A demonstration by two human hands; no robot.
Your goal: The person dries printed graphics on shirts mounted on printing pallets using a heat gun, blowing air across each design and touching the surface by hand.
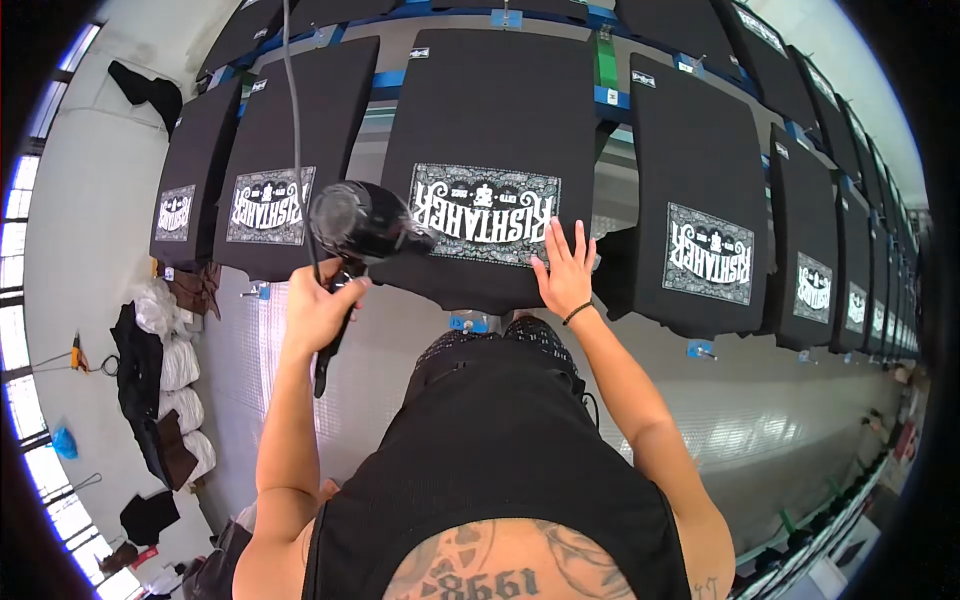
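Note:
My left hand is wrapped round the handle of a black hair dryer. The dryer's nozzle points right, over the left edge of a white printed design on the black shirt in front of me. A grey cord runs up from the dryer toward the top of the view. With fingers spread, my right hand lies at the lower right corner of that print. The shirt is stretched flat on a board, its lower edge hanging toward me.
More black shirts with the same print stand on boards to the left and right. Blue clamps show at the board ends. White bundles and dark cloth lie on the floor by the left wall.

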